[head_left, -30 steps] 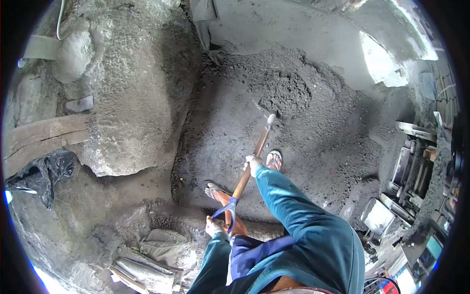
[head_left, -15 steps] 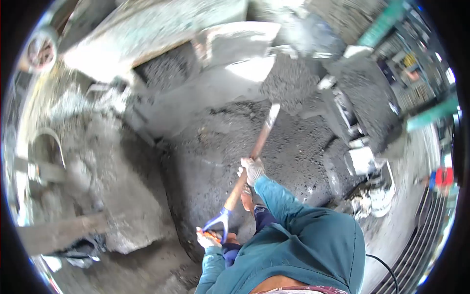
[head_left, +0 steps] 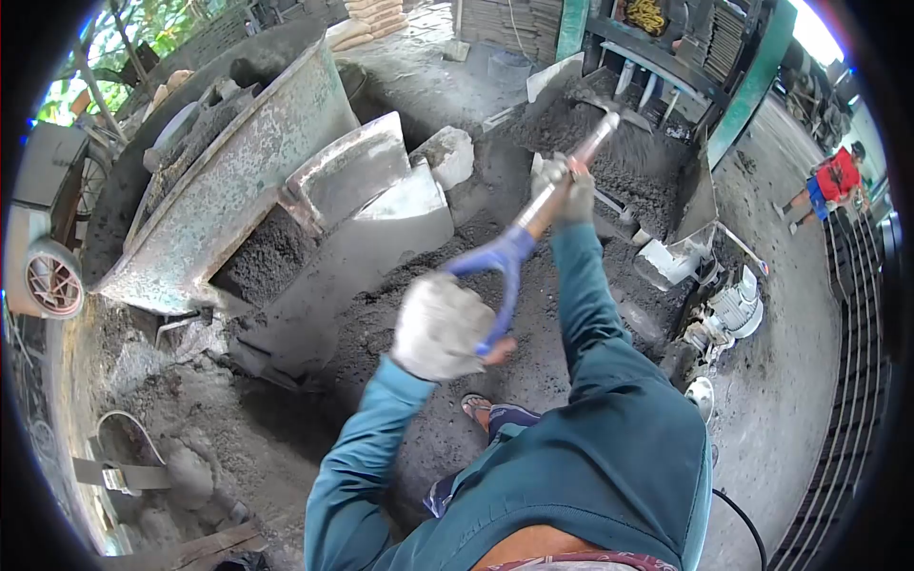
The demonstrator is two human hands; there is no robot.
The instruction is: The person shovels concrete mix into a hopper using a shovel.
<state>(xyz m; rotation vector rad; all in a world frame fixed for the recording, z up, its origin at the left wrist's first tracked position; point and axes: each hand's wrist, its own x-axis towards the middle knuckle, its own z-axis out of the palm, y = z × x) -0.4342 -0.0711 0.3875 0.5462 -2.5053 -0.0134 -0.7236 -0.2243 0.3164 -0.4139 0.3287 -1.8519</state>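
Note:
A shovel [head_left: 543,213] with a blue D-shaped handle reaches away from me, its blade over dark, damp-looking material [head_left: 647,157] in a bin at the upper right. My left hand [head_left: 442,326], in a pale glove and blurred, is closed round the blue handle. Further along the shaft, my right hand [head_left: 569,190], also gloved, grips the shovel. Some of the dark material is around the blade, which is partly hidden by it.
A large worn metal drum [head_left: 257,162] stands at the upper left, with a metal chute [head_left: 357,162] beside it. A motor [head_left: 735,309] sits right of the bin. A person in red [head_left: 838,176] is at the far right. Dark material covers the floor.
The shovel and both hands have moved up and forward, from the floor pile to the bin. The view has tilted up, bringing the drum and the person in red into sight.

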